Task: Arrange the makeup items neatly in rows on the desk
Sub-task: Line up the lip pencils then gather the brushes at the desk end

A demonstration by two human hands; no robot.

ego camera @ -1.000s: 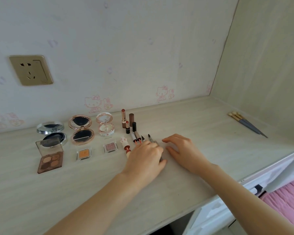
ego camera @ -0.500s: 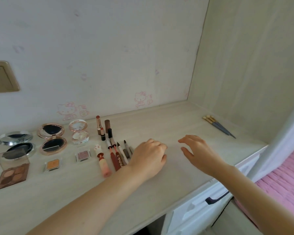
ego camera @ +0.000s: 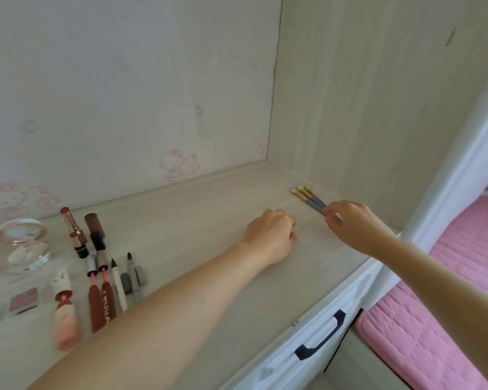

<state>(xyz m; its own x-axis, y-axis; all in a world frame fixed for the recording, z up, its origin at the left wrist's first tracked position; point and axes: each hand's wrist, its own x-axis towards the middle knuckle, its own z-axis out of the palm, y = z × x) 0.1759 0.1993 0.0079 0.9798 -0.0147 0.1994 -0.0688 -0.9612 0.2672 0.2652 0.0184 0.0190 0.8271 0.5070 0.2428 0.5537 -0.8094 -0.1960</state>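
Brushes: thin bundle, gold ends pointing away from the fingertips, lying by the side panel at the desk's far right. Right hand pinches their grey handles. Likely light, stiff, prone to roll and scatter, so take them mid-handle, all together. Left hand just beside, fingers curled, holding nothing visible. Pens and lipsticks sit well left, already in rows.
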